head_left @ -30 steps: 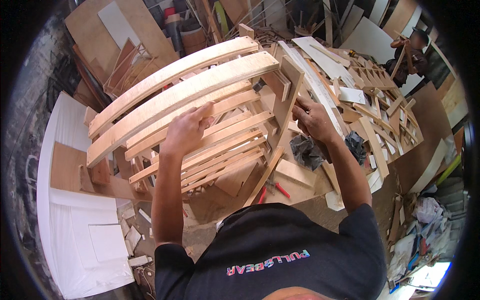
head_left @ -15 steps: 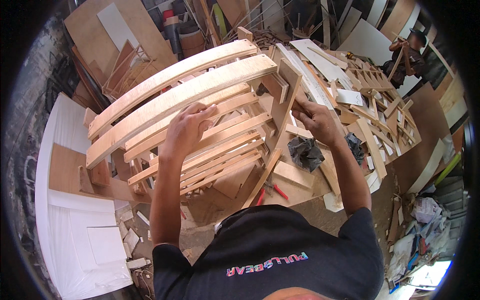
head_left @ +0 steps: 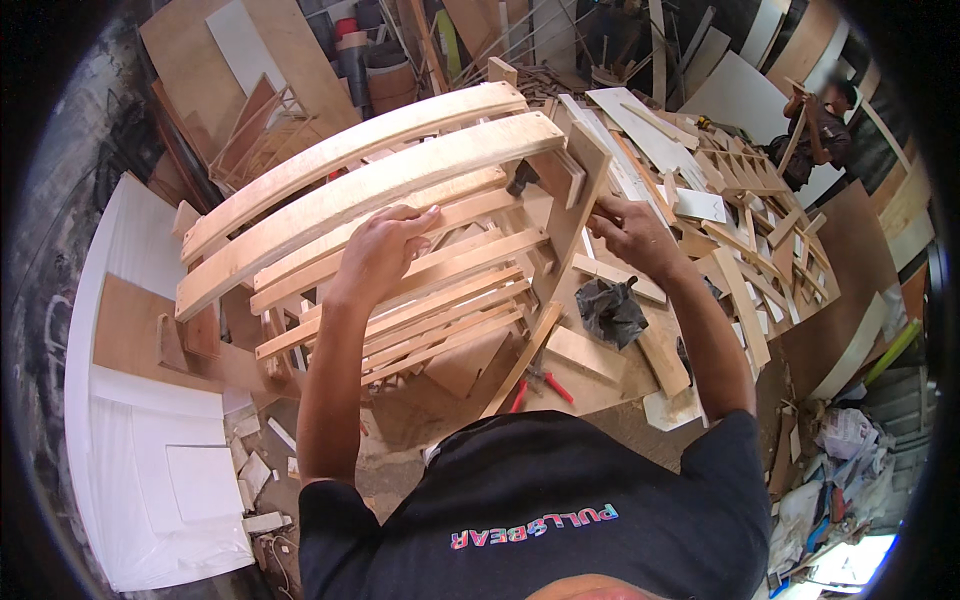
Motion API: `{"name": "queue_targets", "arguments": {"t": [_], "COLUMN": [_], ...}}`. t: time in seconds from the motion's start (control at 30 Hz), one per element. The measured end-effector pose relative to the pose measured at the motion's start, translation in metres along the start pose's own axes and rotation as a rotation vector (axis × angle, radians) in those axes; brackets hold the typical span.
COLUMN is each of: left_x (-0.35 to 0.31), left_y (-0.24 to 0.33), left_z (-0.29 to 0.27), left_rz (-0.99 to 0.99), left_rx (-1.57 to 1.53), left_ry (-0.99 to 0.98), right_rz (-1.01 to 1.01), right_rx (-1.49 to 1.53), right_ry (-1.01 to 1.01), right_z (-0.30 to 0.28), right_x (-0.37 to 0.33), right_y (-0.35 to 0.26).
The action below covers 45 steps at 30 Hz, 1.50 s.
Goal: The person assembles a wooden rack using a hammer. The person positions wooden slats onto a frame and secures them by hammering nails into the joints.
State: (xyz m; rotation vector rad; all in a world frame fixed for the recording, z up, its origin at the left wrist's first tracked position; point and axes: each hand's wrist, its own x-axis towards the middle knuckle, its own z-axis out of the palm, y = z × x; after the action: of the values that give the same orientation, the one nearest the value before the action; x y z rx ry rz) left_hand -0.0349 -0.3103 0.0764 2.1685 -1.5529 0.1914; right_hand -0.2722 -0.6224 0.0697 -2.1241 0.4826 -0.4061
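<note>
In front of me stands a pale slatted wooden frame (head_left: 370,205), its curved upper slats running toward an upright side board (head_left: 582,185) on the right. My left hand (head_left: 382,250) lies over the middle slats, fingers curled around a slat with the thumb below; part of the grip is hidden. On the right, my right hand (head_left: 635,238) is closed on the near edge of the side board, its fingertips partly behind the wood. Red-handled pliers (head_left: 545,385) lie on the work surface below the frame.
Crumpled black plastic (head_left: 610,312) and a wooden block (head_left: 585,353) lie by the frame. Wood offcuts (head_left: 760,225) pile up to the right, where a co-worker (head_left: 820,130) holds a wood strip. A white panel (head_left: 150,470) stands at left.
My view has shifted slightly, and the frame sits a little differently in it. Both hands stay at the frame. The co-worker's head and arms have moved slightly.
</note>
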Motion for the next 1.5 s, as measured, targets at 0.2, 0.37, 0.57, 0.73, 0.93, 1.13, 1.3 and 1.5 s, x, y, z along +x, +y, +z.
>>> {"name": "queue_targets", "arguments": {"t": [0.2,0.37,0.57,0.73,0.93,1.13,1.3,1.5], "left_x": [-0.001,-0.003,-0.051,-0.194,-0.289,-0.255,-0.215,-0.204], "left_y": [-0.011,-0.015,0.019,0.047,-0.071,-0.171,-0.213,-0.197], "left_z": [0.005,0.008,-0.012,0.011,0.002,-0.065,-0.055,-0.056], "left_rz": [0.05,0.081,0.122,-0.09,-0.653,-0.651,-0.346,-0.169], "left_rx": [-0.05,-0.085,-0.041,-0.214,-1.147,-1.064,-0.881,-0.708], "left_ry": [0.041,0.068,0.487,0.834,1.231,0.58,0.28,0.369], "right_rz": [0.089,0.028,0.178,0.315,0.511,0.425,0.336,0.389], "right_rx": [0.21,0.203,0.501,0.455,0.652,0.58,0.759,0.787], "right_ry": [0.051,0.019,0.455,0.7,0.605,0.63,0.718,0.755], "right_z": [0.007,0.018,0.083,0.171,0.256,0.332,0.414,0.513], "right_x": [-0.004,-0.017,-0.075,-0.179,-0.264,-0.264,-0.263,-0.303], "right_y": [-0.013,-0.019,0.015,0.044,0.044,0.007,-0.089,-0.144]}}
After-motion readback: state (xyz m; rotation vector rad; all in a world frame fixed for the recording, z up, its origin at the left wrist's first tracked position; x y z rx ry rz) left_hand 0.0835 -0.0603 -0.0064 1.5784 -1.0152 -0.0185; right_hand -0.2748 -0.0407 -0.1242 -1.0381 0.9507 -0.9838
